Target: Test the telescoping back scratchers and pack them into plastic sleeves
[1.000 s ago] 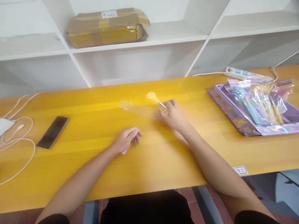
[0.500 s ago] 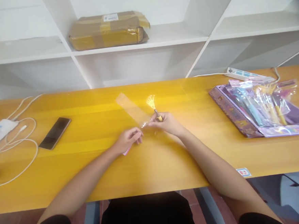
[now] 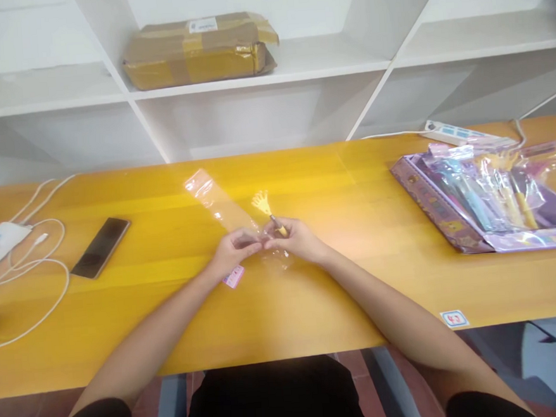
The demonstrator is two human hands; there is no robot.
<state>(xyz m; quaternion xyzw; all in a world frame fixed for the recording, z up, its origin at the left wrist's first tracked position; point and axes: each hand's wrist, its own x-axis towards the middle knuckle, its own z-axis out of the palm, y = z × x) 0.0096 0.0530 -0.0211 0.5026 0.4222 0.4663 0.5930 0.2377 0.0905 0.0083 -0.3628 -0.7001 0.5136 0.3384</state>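
Note:
My right hand [image 3: 293, 238] is closed around the yellow handle of a small back scratcher [image 3: 261, 203]. The scratcher's hand-shaped yellow head and a bit of metal rod stick out above my fingers. With thumb and fingers pinched, my left hand [image 3: 237, 249] grips a long clear plastic bag [image 3: 218, 203] near its lower end. My right fingertips touch that bag too, and the two hands almost meet. The bag stretches away to the upper left over the table. A small pink-and-white card [image 3: 234, 277] shows just below my left hand.
On the right lies an open purple box [image 3: 443, 213] with several bagged back scratchers. A power strip [image 3: 463, 133] sits behind it. To the left are a phone [image 3: 100, 247], white cables [image 3: 66, 268] and another power strip [image 3: 4, 243]. A taped parcel [image 3: 195, 52] rests on the shelf.
My left hand has come up to the bag and now pinches it. The right hand with the back scratcher has shifted left and slightly down. More of the pink card shows.

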